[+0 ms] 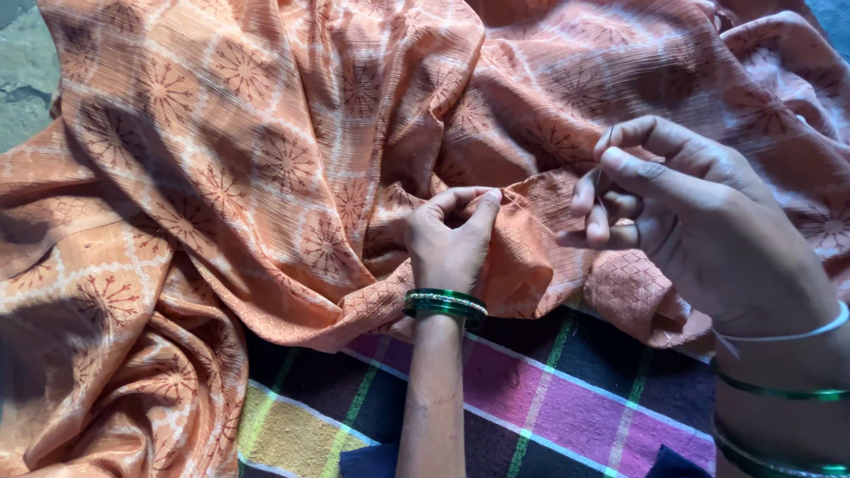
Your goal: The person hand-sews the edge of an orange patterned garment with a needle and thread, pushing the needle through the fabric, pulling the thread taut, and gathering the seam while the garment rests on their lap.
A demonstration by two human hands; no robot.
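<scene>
Nearest to me lies a checked blanket (549,398) of pink, yellow, green and dark squares; it carries the work along the near edge of the view. Both forearms cross it, each with green glass bangles (445,305) at the wrist.

The left hand (447,243) rests at the near edge of the orange patterned cloth with star-like motifs (266,159). Its fingers (482,208) are closed in a pinch on a raised fold of that cloth, thumb against forefinger, holding the edge up and taut.

The right hand (699,221) hovers just beside it, above the cloth, toward the right edge of the blanket. Its fingers (611,168) are pressed together on something very fine. I cannot make out a needle. A thin pale thread (531,215) appears to run from this pinch to the fold held by the left hand.

In my judgement the step in hand is hand stitching along the fold. To do it well, I would keep the left pinch close to the stitch point so the fold stays flat, draw the thread with even tension, and avoid puckering the light fabric.

Beyond the hands, the cloth spreads in loose folds to the far edge, with grey floor (22,71) at the far left corner.
</scene>
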